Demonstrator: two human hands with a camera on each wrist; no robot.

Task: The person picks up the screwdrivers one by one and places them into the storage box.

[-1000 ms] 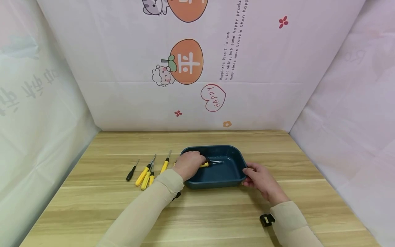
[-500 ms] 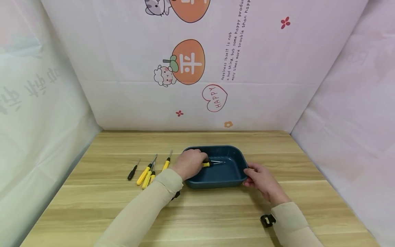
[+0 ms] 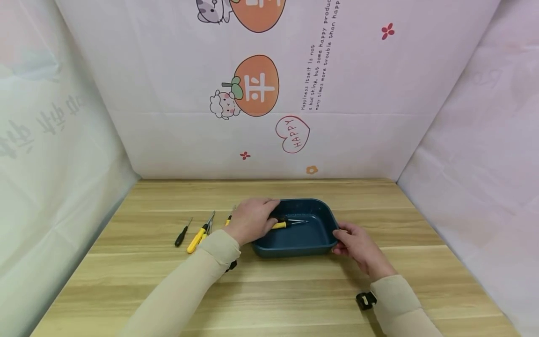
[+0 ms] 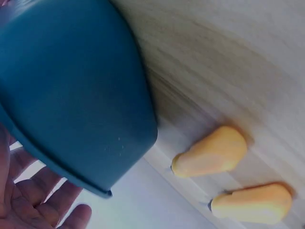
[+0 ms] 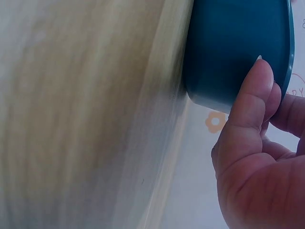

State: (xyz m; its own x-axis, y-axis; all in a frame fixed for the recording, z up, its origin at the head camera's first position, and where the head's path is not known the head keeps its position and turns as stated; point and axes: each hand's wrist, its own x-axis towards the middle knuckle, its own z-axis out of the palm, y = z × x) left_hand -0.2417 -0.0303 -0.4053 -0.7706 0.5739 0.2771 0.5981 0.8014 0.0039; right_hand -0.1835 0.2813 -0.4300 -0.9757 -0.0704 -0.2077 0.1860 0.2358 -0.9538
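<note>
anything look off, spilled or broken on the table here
Nothing stands out. One yellow-handled screwdriver lies flat in the blue tray, and the rest lie side by side on the table to its left. No spill or damage shows.

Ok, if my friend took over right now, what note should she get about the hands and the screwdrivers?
Left hand: open, over the left rim of the blue tray, holding nothing.
Right hand: grips the tray's right edge.
Done: one yellow-handled screwdriver lies inside the tray.
Left: on the wooden table, left of the tray, a small black screwdriver and a cluster of yellow-handled screwdrivers lie outside the tray. The left hand hides part of the cluster, so the exact count is unclear.
</note>
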